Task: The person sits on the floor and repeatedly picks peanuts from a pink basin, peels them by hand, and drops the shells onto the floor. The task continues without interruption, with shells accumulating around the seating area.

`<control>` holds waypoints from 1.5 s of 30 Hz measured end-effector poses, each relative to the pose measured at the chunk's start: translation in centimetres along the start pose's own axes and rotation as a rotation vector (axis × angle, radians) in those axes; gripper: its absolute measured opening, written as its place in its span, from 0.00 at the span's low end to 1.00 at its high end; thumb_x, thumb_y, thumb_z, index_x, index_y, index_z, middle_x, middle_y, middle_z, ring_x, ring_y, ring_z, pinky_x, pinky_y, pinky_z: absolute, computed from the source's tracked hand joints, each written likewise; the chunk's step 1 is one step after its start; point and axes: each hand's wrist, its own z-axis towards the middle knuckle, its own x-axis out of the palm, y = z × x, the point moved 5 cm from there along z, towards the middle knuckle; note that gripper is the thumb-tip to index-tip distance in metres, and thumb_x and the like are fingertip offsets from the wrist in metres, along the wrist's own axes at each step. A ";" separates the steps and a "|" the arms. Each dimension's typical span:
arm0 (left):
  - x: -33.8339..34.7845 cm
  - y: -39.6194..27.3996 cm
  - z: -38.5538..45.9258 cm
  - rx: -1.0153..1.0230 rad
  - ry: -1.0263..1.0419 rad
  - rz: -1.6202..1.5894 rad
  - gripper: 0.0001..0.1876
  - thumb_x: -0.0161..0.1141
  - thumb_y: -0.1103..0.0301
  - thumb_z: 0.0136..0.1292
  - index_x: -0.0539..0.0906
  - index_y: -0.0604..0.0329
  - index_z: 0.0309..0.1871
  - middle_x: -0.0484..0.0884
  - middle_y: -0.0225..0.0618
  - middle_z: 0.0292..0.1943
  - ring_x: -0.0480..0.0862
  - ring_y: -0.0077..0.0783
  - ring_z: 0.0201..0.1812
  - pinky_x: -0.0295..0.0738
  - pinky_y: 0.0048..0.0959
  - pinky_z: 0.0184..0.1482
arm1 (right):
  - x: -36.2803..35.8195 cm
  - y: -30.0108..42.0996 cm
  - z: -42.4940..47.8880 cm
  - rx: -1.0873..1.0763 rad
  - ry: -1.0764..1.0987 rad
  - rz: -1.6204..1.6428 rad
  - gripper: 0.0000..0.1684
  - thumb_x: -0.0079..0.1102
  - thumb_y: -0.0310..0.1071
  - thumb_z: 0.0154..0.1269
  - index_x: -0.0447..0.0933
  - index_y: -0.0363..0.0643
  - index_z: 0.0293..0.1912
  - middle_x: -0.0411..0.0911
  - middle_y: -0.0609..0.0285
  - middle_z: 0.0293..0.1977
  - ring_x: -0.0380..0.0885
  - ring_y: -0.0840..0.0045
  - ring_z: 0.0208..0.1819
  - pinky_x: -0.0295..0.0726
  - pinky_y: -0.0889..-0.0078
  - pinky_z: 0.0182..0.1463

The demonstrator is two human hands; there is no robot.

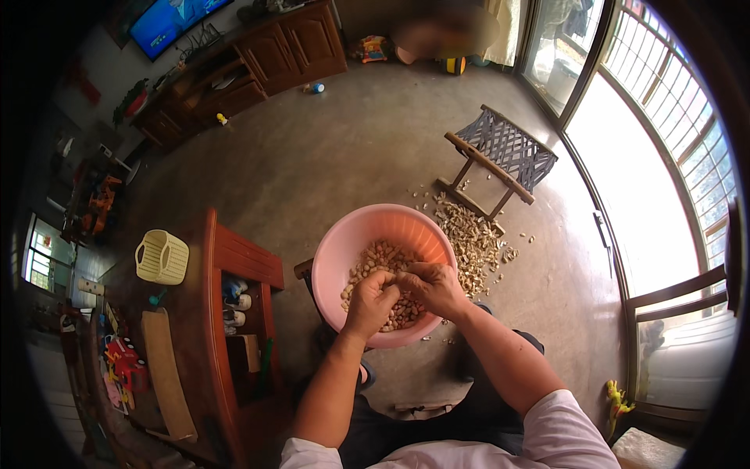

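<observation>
A pink plastic basin stands in front of me, partly filled with unshelled peanuts and reddish peanut kernels. Over its middle, my left hand and my right hand meet with their fingertips pinched together. What they pinch seems to be a peanut, almost wholly hidden by the fingers. To the right of the basin, a heap of broken peanut shells lies spread on the floor.
A wooden stool with a woven strap seat stands behind the shells. On my left is a reddish wooden table with shelves, bearing a pale yellow plastic basket. A glass sliding door runs along the right; a toy lizard lies near it.
</observation>
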 end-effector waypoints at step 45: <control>-0.2 -3.1 -1.3 0.092 -0.008 0.176 0.05 0.57 0.78 0.66 0.81 0.66 0.43 0.82 0.30 0.24 0.81 0.18 0.27 0.76 0.24 0.30 | 0.3 -0.9 0.3 0.182 0.408 0.231 0.17 0.58 0.44 0.77 0.82 0.38 0.42 0.75 0.66 0.27 0.74 0.83 0.27 0.75 0.75 0.31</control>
